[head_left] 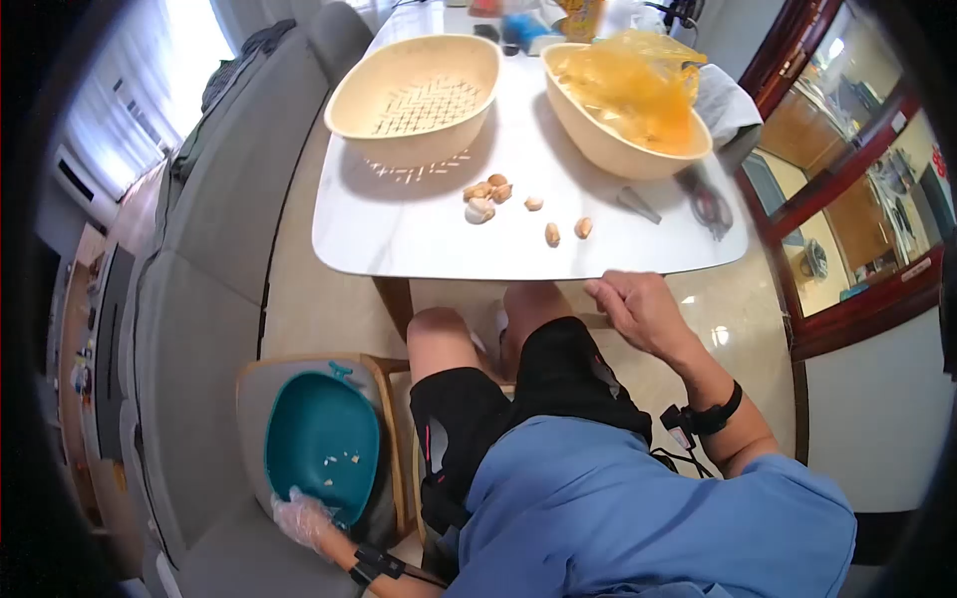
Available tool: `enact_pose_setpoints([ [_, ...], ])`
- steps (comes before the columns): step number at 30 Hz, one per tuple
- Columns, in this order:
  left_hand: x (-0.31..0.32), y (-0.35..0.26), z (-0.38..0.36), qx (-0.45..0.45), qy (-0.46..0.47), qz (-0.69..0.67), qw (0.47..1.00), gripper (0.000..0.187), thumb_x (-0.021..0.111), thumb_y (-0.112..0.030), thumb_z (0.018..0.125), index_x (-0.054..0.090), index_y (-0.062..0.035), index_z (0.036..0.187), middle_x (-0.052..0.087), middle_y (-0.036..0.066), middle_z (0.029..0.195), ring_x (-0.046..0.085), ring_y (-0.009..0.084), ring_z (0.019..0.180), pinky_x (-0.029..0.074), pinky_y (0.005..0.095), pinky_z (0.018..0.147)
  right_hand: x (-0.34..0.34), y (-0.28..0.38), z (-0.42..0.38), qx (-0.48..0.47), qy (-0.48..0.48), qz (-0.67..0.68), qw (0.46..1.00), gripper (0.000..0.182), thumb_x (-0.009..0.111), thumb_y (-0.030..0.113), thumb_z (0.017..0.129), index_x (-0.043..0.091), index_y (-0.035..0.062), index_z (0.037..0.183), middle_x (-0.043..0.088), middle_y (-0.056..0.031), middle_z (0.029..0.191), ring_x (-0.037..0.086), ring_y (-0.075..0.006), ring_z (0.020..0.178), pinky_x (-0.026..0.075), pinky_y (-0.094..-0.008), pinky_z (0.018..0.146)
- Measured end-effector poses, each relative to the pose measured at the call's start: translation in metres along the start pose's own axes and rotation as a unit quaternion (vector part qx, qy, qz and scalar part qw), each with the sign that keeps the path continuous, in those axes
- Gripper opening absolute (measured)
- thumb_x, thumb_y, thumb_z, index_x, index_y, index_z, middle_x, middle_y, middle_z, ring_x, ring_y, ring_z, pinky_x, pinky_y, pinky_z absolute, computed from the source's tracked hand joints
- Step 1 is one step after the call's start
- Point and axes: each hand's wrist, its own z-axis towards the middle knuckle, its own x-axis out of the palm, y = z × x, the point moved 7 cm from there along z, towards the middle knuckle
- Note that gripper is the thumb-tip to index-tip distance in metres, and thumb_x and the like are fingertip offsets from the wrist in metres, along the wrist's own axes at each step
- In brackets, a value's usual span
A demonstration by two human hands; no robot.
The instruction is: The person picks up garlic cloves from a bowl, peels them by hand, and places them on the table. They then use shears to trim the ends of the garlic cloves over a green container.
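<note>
Lean hard on the near rim of the green bowl (319,414) and it could tip on the chair (269,381), spilling its scraps (355,458); a careless sweep could knock the small brown pieces (553,234) off the table (399,239). Your gloved left hand (302,518) is low at that rim; I can't tell whether it grips. Your right hand (640,307) is curled by the table's edge, contents hidden.

Blue top (608,498), black shorts (568,374), cabled black wristbands (712,419); the left hand (303,519) wears a clear plastic glove (295,512).
</note>
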Motion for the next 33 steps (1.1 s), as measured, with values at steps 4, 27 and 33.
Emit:
enact_pose_setpoints([
  [4,-0.008,0.012,-0.003,-0.056,-0.050,-0.019,0.997,0.048,0.061,-0.021,0.098,0.061,0.0096,0.135,0.066,0.031,0.131,0.063,0.0447,0.121,0.048,0.0489,0.105,-0.035,0.002,0.018,-0.025,-0.098,-0.052,0.993,0.022,0.072,0.021,0.096,0.070,0.0009,0.087,0.069,-0.0165,0.080,0.067,-0.0342,0.071,0.052,-0.0419,0.065],
  [27,-0.047,-0.072,-0.021,0.077,-0.094,-0.088,0.989,0.040,0.060,-0.030,0.102,0.072,0.0002,0.125,0.071,0.023,0.124,0.066,0.0382,0.117,0.049,0.0461,0.103,-0.053,-0.063,0.052,0.013,-0.146,-0.223,0.964,0.045,0.071,0.011,0.092,0.057,0.0066,0.134,0.065,-0.0203,0.096,0.066,-0.0399,0.094,0.053,-0.0481,0.082],
  [33,-0.007,-0.099,-0.035,0.063,0.023,-0.366,0.928,0.033,0.062,-0.022,0.101,0.075,0.0057,0.113,0.076,0.018,0.103,0.072,0.0284,0.087,0.057,0.0385,0.079,-0.051,-0.064,0.051,-0.015,-0.150,-0.196,0.969,0.032,0.074,0.016,0.090,0.068,0.0081,0.120,0.069,-0.0167,0.105,0.067,-0.0376,0.100,0.055,-0.0458,0.087],
])
